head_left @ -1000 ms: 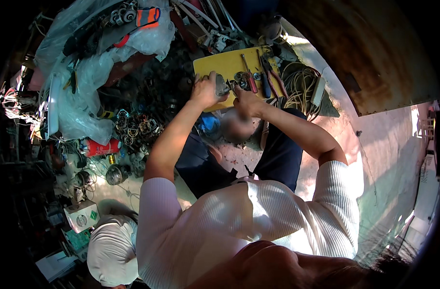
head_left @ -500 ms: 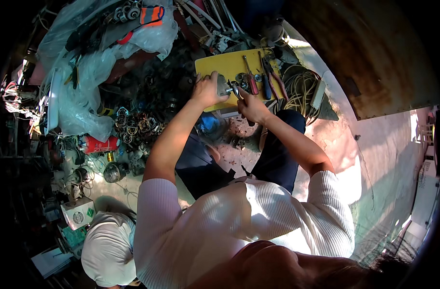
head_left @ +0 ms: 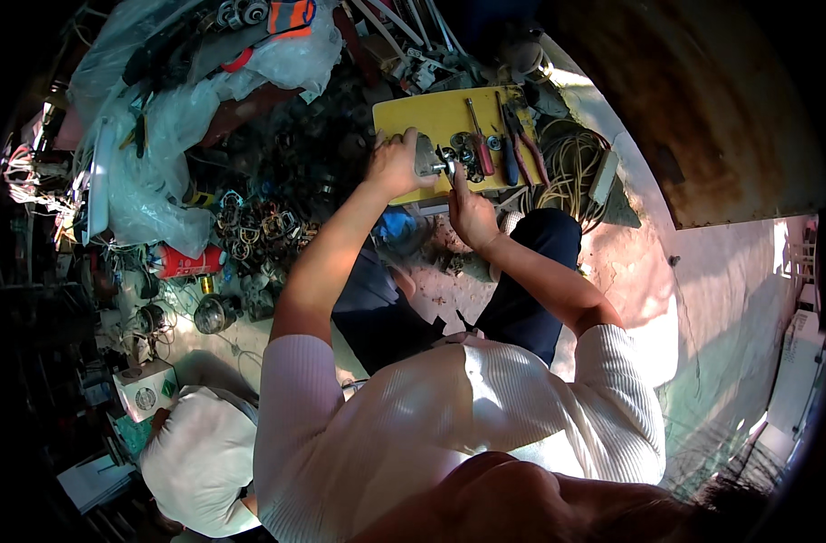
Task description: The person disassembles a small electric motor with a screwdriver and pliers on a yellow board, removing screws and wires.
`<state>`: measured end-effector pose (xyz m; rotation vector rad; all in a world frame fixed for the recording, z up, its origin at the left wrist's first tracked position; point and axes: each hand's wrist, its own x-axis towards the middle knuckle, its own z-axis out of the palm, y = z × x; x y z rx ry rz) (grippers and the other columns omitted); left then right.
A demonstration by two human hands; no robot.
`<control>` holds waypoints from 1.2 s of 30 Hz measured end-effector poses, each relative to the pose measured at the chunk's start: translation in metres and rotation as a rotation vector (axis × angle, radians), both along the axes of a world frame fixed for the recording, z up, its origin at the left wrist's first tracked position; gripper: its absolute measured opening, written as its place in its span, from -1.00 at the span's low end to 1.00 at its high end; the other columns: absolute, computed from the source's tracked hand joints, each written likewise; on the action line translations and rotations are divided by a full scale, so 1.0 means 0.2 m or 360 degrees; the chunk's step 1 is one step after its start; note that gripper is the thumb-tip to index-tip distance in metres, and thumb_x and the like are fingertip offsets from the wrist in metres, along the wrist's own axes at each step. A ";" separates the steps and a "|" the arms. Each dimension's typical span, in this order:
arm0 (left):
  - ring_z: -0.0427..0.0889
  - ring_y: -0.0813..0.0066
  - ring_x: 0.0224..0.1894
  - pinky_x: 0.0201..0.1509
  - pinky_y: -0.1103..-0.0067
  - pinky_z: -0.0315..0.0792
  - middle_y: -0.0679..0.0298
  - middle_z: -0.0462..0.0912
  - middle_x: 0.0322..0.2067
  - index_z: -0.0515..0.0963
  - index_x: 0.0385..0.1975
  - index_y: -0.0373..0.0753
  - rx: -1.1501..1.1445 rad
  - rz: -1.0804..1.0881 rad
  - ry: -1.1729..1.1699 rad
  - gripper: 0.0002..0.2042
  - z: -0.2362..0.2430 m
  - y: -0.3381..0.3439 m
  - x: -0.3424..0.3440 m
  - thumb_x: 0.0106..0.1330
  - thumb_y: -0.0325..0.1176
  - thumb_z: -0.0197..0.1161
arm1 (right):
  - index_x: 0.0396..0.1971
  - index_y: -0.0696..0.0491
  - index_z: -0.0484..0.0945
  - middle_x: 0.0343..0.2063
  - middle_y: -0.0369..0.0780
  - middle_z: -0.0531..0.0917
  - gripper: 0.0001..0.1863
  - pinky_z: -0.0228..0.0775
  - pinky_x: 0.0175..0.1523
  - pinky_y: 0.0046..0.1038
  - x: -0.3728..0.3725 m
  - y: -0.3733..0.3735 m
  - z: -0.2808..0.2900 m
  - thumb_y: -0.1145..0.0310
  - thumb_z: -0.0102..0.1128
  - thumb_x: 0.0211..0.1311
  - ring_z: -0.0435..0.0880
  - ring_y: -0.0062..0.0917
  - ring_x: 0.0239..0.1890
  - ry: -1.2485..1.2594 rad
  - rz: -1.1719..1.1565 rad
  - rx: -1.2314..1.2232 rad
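Observation:
At the near edge of a yellow board (head_left: 408, 112), my left hand (head_left: 393, 168) is closed around a grey metal part (head_left: 424, 160) with a shiny shaft poking out to the right. My right hand (head_left: 472, 215) grips a metal hand tool (head_left: 452, 170), its head at that shaft; it looks like a wrench, though fingers hide most of it. Several small round metal parts (head_left: 465, 143) lie on the board just beyond. Beside them are a red-handled screwdriver (head_left: 482, 149), a tool with a dark blue handle (head_left: 509, 165) and red-handled pliers (head_left: 530, 152).
Coiled cable (head_left: 571, 167) lies right of the board. Heaped motor parts and copper windings (head_left: 250, 226), plastic sheeting (head_left: 159, 181) and a red cylinder (head_left: 188, 261) fill the left. A rusty panel (head_left: 702, 109) stands far right. Another person (head_left: 200, 457) is at lower left.
My right hand has dropped slightly and the tool has swung to stand more upright at the shaft. My left hand keeps its hold. The other person has shifted toward the lower left.

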<state>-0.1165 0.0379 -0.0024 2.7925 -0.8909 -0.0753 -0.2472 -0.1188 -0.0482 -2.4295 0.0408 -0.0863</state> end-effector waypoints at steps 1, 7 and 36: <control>0.57 -0.02 0.04 0.46 0.17 0.02 -0.15 0.60 -0.12 0.22 0.14 -0.33 0.0021 -0.0002 -0.0015 -0.05 0.00 0.00 0.00 -0.17 0.17 0.49 | 0.41 0.07 0.02 -0.56 0.06 0.64 -0.31 0.45 -0.34 -0.03 0.00 0.01 -0.02 0.34 -0.01 0.31 0.62 0.03 -0.53 -0.0107 -0.0045 0.0081; 0.53 0.00 0.12 0.49 0.10 -0.11 -0.14 0.57 -0.03 0.06 0.33 -0.29 0.0085 0.0083 0.0051 0.11 0.07 0.00 -0.03 -0.19 0.18 0.49 | 0.43 -0.10 0.05 -0.33 0.16 0.64 -0.34 0.42 -0.12 0.00 0.05 -0.10 -0.02 0.37 -0.07 0.33 0.63 0.10 -0.29 -0.0153 -0.0206 0.0470; 0.46 0.12 0.23 0.51 0.09 -0.25 -0.03 0.53 0.11 0.17 0.32 -0.24 -0.0134 0.0237 0.0113 0.04 -0.01 0.06 -0.05 -0.16 0.20 0.48 | -0.40 0.04 0.49 -0.60 -0.31 0.58 -0.90 0.52 -0.57 -0.58 0.83 -0.05 0.54 0.43 -0.01 0.31 0.60 -0.63 -0.60 0.1456 -0.0015 0.0370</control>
